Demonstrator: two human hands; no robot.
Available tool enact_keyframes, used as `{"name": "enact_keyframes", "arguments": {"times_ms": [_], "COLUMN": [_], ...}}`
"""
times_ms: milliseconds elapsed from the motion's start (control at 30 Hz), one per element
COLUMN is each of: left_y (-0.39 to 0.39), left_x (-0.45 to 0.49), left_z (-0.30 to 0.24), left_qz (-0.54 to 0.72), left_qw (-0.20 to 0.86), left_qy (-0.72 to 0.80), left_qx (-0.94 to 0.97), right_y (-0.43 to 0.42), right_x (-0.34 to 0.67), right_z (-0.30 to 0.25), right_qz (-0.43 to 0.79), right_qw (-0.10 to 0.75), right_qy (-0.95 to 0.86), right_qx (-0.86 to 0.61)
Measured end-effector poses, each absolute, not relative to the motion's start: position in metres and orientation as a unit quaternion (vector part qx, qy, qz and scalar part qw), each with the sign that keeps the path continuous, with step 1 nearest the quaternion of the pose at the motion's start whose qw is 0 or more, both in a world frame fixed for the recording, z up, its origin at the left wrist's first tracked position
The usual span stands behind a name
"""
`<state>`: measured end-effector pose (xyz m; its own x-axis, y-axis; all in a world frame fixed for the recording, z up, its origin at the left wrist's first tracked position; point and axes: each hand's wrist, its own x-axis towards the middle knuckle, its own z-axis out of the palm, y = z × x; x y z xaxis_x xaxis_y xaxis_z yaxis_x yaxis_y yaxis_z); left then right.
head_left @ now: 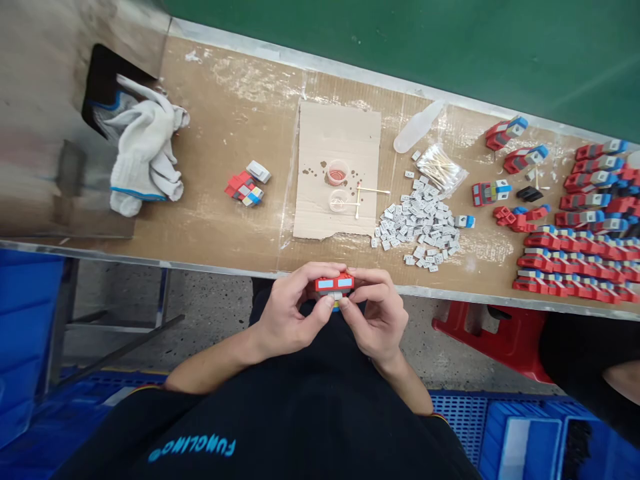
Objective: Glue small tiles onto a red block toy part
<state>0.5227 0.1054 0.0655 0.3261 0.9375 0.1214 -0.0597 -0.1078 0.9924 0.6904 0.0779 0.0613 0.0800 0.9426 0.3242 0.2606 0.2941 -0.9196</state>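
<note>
Between both hands, just off the table's front edge, is a red toy robot torso (pixel 335 283) with two light-blue windows and a grey piece below them. My left hand (pixel 303 305) grips it from the left, its thumb pressed on the grey piece. On the other side my right hand (pixel 375 308) pinches it, with the thumb near the same grey piece. Fingers of both hands curl over the top edge. A bit of yellow and blue shows beneath the thumbs; the underside is hidden.
Ahead lies a cardboard sheet (pixel 315 127) with a cup of reddish liquid (pixel 337 173), a second cup (pixel 338 201) and cotton swabs (pixel 374 190). Small grey parts (pixel 420 217) are heaped right of it. Red toy figures (pixel 575 260) stand in rows farther right. White gloves (pixel 145 150) lie left.
</note>
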Motion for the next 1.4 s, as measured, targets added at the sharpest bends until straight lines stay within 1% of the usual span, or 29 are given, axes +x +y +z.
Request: {"name": "enact_keyframes", "arguments": {"times_ms": [100, 233, 400, 500, 567, 633, 667, 733, 800, 833, 900, 1033, 1233, 1400], "left_y": [0.112, 0.124, 0.126, 0.121, 0.119, 0.118, 0.118, 0.118, 0.119, 0.119, 0.121, 0.121, 0.119, 0.118], "left_x": [0.519, 0.515, 0.516, 0.515, 0.513, 0.511, 0.509, 0.507, 0.506, 0.506, 0.507, 0.513, 0.517, 0.519], "left_z": [0.068, 0.07, 0.063, 0.057, 0.054, 0.053, 0.053, 0.054, 0.056, 0.057, 0.058, 0.059, 0.059, 0.061], "left_qz": [0.412, 0.331, 0.283, 0.239, 0.218, 0.231, 0.256, 0.326, 0.379, 0.393, 0.405, 0.445, 0.48, 0.489], "left_qw": [0.666, 0.788, 0.873, 0.916, 0.924, 0.895, 0.861, 0.757, 0.65, 0.608, 0.562, 0.554, 0.568, 0.561], "left_qy": [0.354, 0.322, 0.255, 0.202, 0.174, 0.187, 0.211, 0.26, 0.263, 0.257, 0.237, 0.212, 0.211, 0.204], "left_qx": [0.511, 0.407, 0.306, 0.252, 0.263, 0.331, 0.384, 0.503, 0.604, 0.64, 0.681, 0.671, 0.635, 0.636], "right_y": [0.084, 0.092, 0.102, 0.105, 0.104, 0.102, 0.1, 0.097, 0.094, 0.093, 0.092, 0.094, 0.095, 0.09], "right_x": [0.701, 0.718, 0.728, 0.729, 0.728, 0.727, 0.727, 0.725, 0.723, 0.722, 0.719, 0.714, 0.713, 0.71], "right_z": [0.059, 0.061, 0.072, 0.074, 0.074, 0.074, 0.075, 0.076, 0.078, 0.079, 0.08, 0.08, 0.082, 0.083], "right_qz": [0.294, 0.248, 0.263, 0.287, 0.304, 0.303, 0.292, 0.259, 0.228, 0.217, 0.204, 0.204, 0.236, 0.271], "right_qw": [0.5, 0.418, 0.354, 0.345, 0.351, 0.363, 0.367, 0.367, 0.363, 0.363, 0.376, 0.407, 0.401, 0.423], "right_qy": [-0.673, -0.772, -0.821, -0.825, -0.82, -0.812, -0.81, -0.81, -0.813, -0.815, -0.813, -0.8, -0.805, -0.782], "right_qx": [-0.459, -0.41, -0.364, -0.343, -0.335, -0.342, -0.352, -0.378, -0.394, -0.396, -0.395, -0.391, -0.369, -0.369]}}
